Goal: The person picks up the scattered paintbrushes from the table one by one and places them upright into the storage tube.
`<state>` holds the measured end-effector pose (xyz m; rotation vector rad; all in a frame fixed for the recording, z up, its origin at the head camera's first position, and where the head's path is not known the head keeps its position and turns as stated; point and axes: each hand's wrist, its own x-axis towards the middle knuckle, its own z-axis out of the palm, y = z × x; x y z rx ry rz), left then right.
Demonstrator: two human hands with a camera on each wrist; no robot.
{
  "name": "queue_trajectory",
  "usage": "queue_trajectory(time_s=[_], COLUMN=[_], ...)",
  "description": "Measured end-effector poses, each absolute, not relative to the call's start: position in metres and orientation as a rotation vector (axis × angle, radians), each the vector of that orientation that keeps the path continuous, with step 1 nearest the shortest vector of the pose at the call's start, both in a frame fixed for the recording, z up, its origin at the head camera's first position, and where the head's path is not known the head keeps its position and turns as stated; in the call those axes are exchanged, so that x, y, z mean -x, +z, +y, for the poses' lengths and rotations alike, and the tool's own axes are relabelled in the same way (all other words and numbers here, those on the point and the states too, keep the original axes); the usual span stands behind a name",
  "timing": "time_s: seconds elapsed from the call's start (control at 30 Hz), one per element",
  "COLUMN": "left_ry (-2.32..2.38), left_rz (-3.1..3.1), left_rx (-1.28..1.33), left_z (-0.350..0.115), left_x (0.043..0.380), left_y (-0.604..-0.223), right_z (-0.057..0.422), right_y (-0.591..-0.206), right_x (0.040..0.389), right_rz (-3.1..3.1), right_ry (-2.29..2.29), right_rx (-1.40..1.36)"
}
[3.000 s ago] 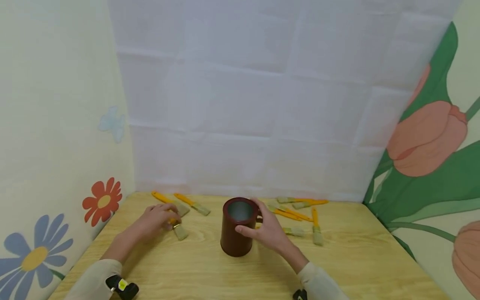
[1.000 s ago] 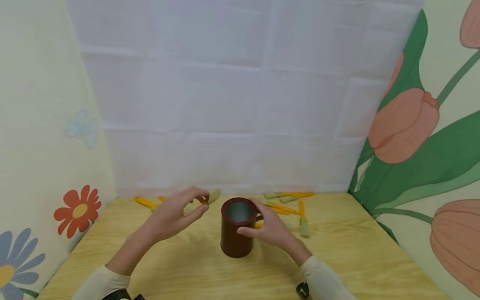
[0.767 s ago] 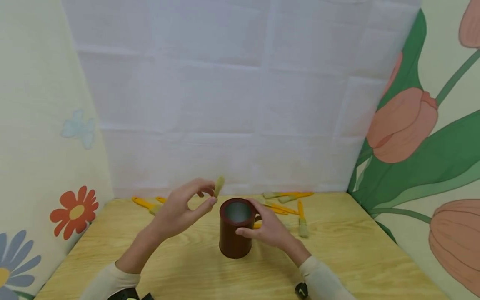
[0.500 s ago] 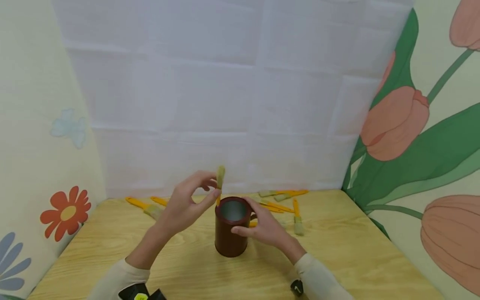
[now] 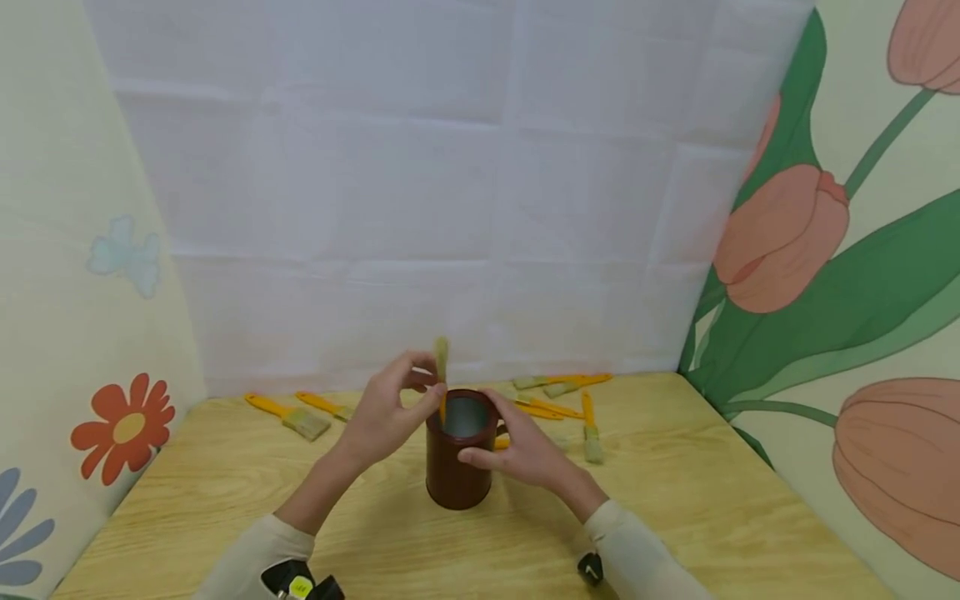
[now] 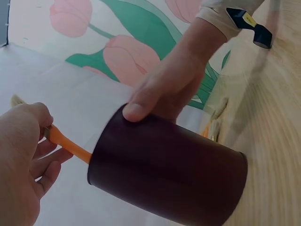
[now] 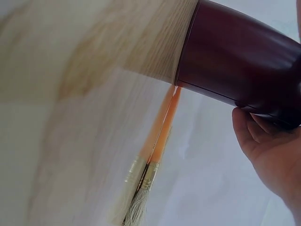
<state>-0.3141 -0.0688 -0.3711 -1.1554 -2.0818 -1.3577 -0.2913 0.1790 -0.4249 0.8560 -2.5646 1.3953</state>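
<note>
Right hand [image 5: 525, 450] on brown mug [image 5: 459, 475], same grip as three seconds ago: thumb along the near side, fingers curled round the back by the mug's handle. Left hand [image 5: 390, 412] over from the tabletop's left to just beside the mouth, thumb and fingers clamped on a paintbrush [image 5: 442, 357]. Lower than half a second ago; orange handle now inside the rim, at its left edge.

Around: wooden table [image 5: 375, 542] under the mug. Behind the right hand, a half-hidden paintbrush [image 5: 502, 444]. To its right, a lone paintbrush [image 5: 589, 425], bristles nearest. At left, a broad paintbrush [image 5: 288, 415] in plain view; a second paintbrush [image 5: 322, 405], partly blocked by the left hand. Beyond the mug at right, loose group of paintbrushes [image 5: 555, 408]. Farthest: white cloth [image 5: 337, 183].

Paintbrush in hand: nearly upright, pale yellowish bristles up, ferrule mostly covered by fingers.
</note>
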Motion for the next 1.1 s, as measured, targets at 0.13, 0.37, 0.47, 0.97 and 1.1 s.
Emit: queue_trajectory(time_s=[0.13, 0.37, 0.47, 0.97, 1.1], left_ry=[-1.361, -1.325, -1.307, -1.323, -1.334], left_rz=[-2.147, -2.22, -2.254, -2.26, -2.271], left_rx=[1.111, 1.072, 1.08, 1.111, 1.08], left_z=[-0.07, -0.071, -0.071, -0.071, -0.072], left_x=[0.317, 0.325, 0.328, 0.33, 0.331], left_y=[-0.378, -0.388, -0.393, -0.399, -0.397], right_z=[0.179, 0.178, 0.178, 0.178, 0.179], right_y=[-0.426, -0.427, -0.427, -0.427, -0.428], right_x=[0.291, 0.292, 0.292, 0.289, 0.29], right_rz=[-2.572, -2.567, -2.564, -2.574, -2.58], right_ry=[1.406, 1.424, 1.428, 1.432, 1.422], right_rx=[-0.855, -0.87, -0.871, -0.872, -0.856])
